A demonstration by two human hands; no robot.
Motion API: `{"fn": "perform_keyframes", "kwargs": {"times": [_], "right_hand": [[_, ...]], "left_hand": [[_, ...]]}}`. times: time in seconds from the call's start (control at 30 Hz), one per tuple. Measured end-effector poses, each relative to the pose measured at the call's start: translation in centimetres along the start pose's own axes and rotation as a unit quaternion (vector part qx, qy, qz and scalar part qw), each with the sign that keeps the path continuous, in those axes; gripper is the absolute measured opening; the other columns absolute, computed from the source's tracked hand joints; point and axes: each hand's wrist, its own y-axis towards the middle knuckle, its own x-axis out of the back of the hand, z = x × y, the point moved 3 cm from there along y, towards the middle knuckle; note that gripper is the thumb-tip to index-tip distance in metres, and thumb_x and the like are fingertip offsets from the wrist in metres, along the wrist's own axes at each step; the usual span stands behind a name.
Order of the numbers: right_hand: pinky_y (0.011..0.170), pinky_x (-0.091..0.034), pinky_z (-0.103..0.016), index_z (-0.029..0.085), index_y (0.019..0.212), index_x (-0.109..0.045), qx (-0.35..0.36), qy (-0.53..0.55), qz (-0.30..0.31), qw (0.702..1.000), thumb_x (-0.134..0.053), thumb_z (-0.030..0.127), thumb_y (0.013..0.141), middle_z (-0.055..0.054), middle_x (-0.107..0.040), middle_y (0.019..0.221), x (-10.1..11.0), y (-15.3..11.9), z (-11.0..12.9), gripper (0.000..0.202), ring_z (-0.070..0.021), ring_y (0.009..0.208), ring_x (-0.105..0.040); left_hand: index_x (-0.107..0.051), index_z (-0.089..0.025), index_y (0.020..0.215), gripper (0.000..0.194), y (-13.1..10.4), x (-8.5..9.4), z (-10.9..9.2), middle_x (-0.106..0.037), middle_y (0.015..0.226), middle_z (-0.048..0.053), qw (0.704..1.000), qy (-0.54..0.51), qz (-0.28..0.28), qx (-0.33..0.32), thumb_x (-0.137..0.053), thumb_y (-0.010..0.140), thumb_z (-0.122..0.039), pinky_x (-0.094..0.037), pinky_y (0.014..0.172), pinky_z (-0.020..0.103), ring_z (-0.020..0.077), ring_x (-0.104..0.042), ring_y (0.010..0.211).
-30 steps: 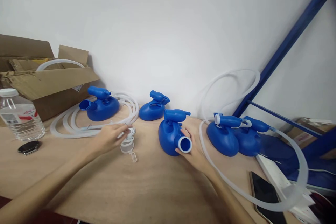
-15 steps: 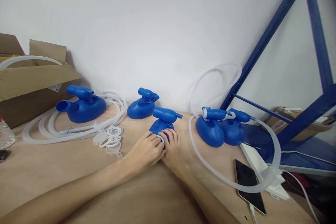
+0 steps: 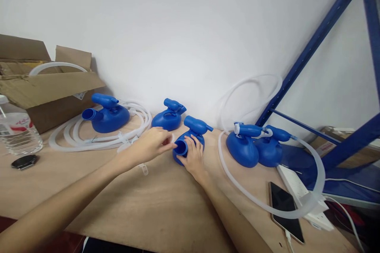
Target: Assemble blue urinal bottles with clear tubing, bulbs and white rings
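Note:
A blue plastic urinal bottle [image 3: 196,126] with a handle on top stands in front of me, its round mouth [image 3: 181,148] uncovered and facing me. My right hand [image 3: 193,156] is closed over the neck beside the mouth, fingers on top and thumb below. Just left of the mouth, my left hand [image 3: 154,142] pinches a whitish cap ring [image 3: 173,138], of which only an edge shows behind the fingers. Beneath that hand, translucent cap pieces [image 3: 144,169] lie on the table, mostly hidden by the forearm.
More blue urinal bottles stand at left [image 3: 111,118], behind [image 3: 166,120] and at right [image 3: 242,150]. Translucent hoses [image 3: 89,144] coil around them. At left are a cardboard box [image 3: 59,91], water bottle [image 3: 18,130] and watch [image 3: 24,162]; at right, a phone [image 3: 285,205], power strip [image 3: 317,217] and blue rack [image 3: 314,43].
My left hand has come off the bottle's mouth to the left, and the white ring there is gone from it. My right hand stays on the neck. The view has turned left.

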Motion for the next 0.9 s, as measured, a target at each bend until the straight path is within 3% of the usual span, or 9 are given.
{"fn": "perform_keyframes", "kwargs": {"times": [0.13, 0.2, 0.27, 0.4, 0.47, 0.57, 0.73, 0.8, 0.9], "right_hand": [[0.119, -0.033, -0.053, 0.006, 0.153, -0.042, -0.016, -0.059, 0.070, 0.996, -0.059, 0.048, 0.098, -0.023, -0.048, 0.157, -2.5, 3.2, -0.3, 0.071, -0.0362, 0.152, -0.034], [0.125, -0.023, -0.056, 0.000, 0.160, -0.026, -0.012, -0.083, 0.114, 0.990, -0.064, 0.054, 0.094, -0.027, -0.031, 0.166, -3.6, 4.7, -0.5, 0.093, -0.0382, 0.158, -0.021], [0.127, -0.016, -0.058, -0.003, 0.163, -0.011, -0.009, -0.088, 0.147, 0.985, -0.067, 0.057, 0.090, -0.030, -0.013, 0.169, -4.3, 5.4, -0.9, 0.109, -0.0397, 0.160, -0.008], [0.128, -0.017, -0.054, 0.006, 0.165, 0.002, 0.004, -0.057, 0.200, 0.978, -0.059, 0.059, 0.094, -0.023, 0.010, 0.172, -3.1, 3.3, -2.1, 0.108, -0.0357, 0.160, 0.011], [0.127, -0.017, -0.056, 0.012, 0.167, -0.005, 0.002, -0.067, 0.250, 0.966, -0.056, 0.058, 0.096, -0.018, 0.009, 0.173, -1.4, 0.9, -3.6, 0.098, -0.0356, 0.160, 0.011], [0.127, -0.016, -0.058, 0.015, 0.164, -0.025, -0.048, -0.121, 0.300, 0.945, -0.056, 0.052, 0.097, -0.017, -0.006, 0.174, 2.2, -2.6, -7.2, 0.083, -0.0388, 0.161, 0.002], [0.121, -0.024, -0.060, 0.013, 0.156, -0.044, -0.279, -0.227, 0.183, 0.915, -0.051, 0.046, 0.099, -0.024, -0.029, 0.167, 7.8, -6.0, -14.1, 0.066, -0.0420, 0.155, -0.024], [0.119, -0.026, -0.059, 0.012, 0.153, -0.047, -0.316, -0.223, 0.127, 0.913, -0.053, 0.047, 0.097, -0.025, -0.031, 0.165, 8.9, -6.5, -16.0, 0.066, -0.0423, 0.153, -0.026], [0.117, -0.029, -0.057, 0.015, 0.145, -0.055, -0.351, -0.170, -0.017, 0.921, -0.055, 0.049, 0.093, -0.023, -0.036, 0.161, 10.4, -6.4, -18.5, 0.062, -0.0418, 0.149, -0.032]], "left_hand": [[-0.067, -0.016, 0.075, 0.022, -2.3, -1.9, 6.6, -0.072, 0.078, 0.009, 0.973, 0.213, 0.037, 0.087, -0.064, 0.094, -0.026, -0.045, 0.096, 0.044, 0.0284, -0.071, 0.084], [-0.071, -0.014, 0.081, 0.015, -3.3, -2.8, 8.9, -0.074, 0.086, 0.013, 0.965, 0.234, 0.042, 0.107, -0.065, 0.092, -0.022, -0.047, 0.094, 0.046, 0.0322, -0.072, 0.089], [-0.073, -0.014, 0.090, 0.014, -4.0, -3.6, 9.9, -0.074, 0.095, 0.015, 0.967, 0.227, 0.034, 0.110, -0.063, 0.093, -0.023, -0.049, 0.091, 0.045, 0.0330, -0.072, 0.093], [-0.067, -0.017, 0.126, 0.032, -3.8, -5.9, 7.8, -0.068, 0.124, 0.015, 0.983, 0.181, -0.018, 0.032, -0.056, 0.099, -0.030, -0.053, 0.089, 0.038, 0.0294, -0.068, 0.108], [-0.057, -0.021, 0.142, 0.044, -2.8, -7.7, 5.7, -0.059, 0.139, 0.017, 0.979, 0.199, -0.027, -0.033, -0.056, 0.099, -0.027, -0.053, 0.092, 0.040, 0.0311, -0.063, 0.119], [-0.049, -0.030, 0.152, 0.057, -0.7, -11.2, 2.8, -0.055, 0.144, 0.018, 0.963, 0.256, 0.012, -0.082, -0.052, 0.098, -0.013, -0.054, 0.087, 0.041, 0.0319, -0.061, 0.119], [-0.047, -0.028, 0.155, 0.064, 3.4, -16.3, 1.0, -0.055, 0.143, 0.019, 0.959, 0.271, 0.056, -0.056, -0.040, 0.097, -0.001, -0.054, 0.078, 0.037, 0.0292, -0.062, 0.113], [-0.045, -0.024, 0.157, 0.066, 5.0, -17.5, 1.0, -0.058, 0.136, 0.022, 0.960, 0.271, 0.060, -0.026, -0.036, 0.096, 0.000, -0.052, 0.073, 0.037, 0.0289, -0.065, 0.102], [-0.042, -0.018, 0.159, 0.068, 7.2, -18.4, 1.5, -0.064, 0.118, 0.024, 0.961, 0.269, 0.067, 0.011, -0.036, 0.094, 0.003, -0.050, 0.068, 0.037, 0.0284, -0.067, 0.089]]}}
